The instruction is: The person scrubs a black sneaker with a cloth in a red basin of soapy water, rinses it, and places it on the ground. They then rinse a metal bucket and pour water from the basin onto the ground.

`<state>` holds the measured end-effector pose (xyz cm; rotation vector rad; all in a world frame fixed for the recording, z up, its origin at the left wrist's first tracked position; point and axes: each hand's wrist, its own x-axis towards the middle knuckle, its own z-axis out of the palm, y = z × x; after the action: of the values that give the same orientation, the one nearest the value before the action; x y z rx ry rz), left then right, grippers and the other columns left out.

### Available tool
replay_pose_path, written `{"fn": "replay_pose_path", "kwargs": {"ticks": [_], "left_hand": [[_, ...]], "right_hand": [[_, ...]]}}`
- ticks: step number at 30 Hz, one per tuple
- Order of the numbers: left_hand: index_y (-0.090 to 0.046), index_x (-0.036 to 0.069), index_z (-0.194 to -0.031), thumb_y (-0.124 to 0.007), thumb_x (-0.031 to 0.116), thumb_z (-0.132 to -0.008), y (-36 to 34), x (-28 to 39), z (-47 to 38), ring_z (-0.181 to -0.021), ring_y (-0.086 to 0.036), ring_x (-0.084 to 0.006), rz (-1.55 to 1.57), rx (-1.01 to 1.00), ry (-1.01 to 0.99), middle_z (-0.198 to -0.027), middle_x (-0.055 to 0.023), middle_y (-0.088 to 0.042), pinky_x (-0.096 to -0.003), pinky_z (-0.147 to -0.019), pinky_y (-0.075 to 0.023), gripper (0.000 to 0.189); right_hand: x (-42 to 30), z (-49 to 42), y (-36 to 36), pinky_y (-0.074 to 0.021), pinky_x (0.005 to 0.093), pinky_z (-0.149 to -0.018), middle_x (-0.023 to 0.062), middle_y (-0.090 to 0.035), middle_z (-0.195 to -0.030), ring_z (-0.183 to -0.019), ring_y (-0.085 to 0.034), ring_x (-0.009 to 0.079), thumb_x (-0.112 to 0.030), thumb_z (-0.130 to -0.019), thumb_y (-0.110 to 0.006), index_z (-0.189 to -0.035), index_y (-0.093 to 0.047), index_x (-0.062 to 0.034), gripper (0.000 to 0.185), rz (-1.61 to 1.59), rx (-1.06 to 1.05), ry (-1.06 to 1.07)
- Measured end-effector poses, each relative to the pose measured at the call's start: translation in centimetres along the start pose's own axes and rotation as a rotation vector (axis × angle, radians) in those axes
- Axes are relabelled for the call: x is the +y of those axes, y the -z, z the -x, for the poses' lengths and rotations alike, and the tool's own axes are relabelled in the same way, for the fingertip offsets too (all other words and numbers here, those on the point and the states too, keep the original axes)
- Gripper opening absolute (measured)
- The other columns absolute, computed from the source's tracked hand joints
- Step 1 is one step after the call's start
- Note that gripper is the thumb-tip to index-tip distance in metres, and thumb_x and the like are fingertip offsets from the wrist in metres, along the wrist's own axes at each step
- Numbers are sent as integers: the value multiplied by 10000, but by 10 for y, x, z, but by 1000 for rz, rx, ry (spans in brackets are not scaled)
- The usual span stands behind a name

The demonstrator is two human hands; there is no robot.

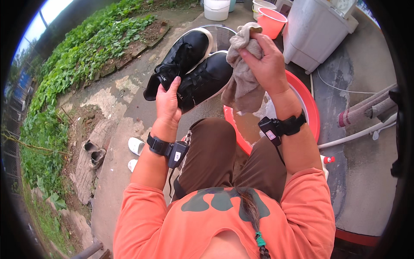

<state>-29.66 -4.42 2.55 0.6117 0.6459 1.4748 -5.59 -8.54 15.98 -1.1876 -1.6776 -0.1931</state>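
My left hand (168, 102) holds a pair of black lace-up shoes with white soles by their heel ends, the thumb on top. One shoe (190, 48) lies to the upper left, and the other shoe (210, 77) is beside it, lower right. In my right hand (266, 61) a crumpled, damp-looking beige cloth (242, 74) hangs, pinched near its top, just right of the shoes' toes. Below the cloth stands a red basin (312, 110) with murky, sudsy water (247, 126). A metal bucket (221, 35) is partly hidden behind the shoes.
A red bucket (271, 22), a white bucket (216, 9) and a grey-white appliance (317, 35) stand at the top. A white hose (349, 137) runs right of the basin. White slippers (136, 145) and worn shoes (93, 153) lie left, beside green plants (87, 48).
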Motion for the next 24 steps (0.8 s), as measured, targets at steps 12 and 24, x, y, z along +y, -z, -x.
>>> {"fn": "replay_pose_path", "kwargs": {"ticks": [12, 24], "left_hand": [[-567, 25, -1182, -681, 102, -890, -8, -45, -9, -987, -648, -266, 182, 96, 130, -1118, -105, -651, -395, -881, -541, 323], [-560, 12, -1180, -724, 147, -852, 45, -12, -24, -997, -642, -276, 337, 227, 149, -1120, -118, -637, -386, -914, -528, 391]], "right_hand": [[-2, 99, -43, -469, 403, -895, 104, -588, -1092, -1031, -537, 332, -123, -720, -723, -1163, -608, -87, 459, 64, -130, -138], [44, 86, -10, -508, 292, -771, 79, -707, -899, -831, -653, 143, -149, -806, -689, -1060, -674, -5, 292, -323, -134, -589]]}}
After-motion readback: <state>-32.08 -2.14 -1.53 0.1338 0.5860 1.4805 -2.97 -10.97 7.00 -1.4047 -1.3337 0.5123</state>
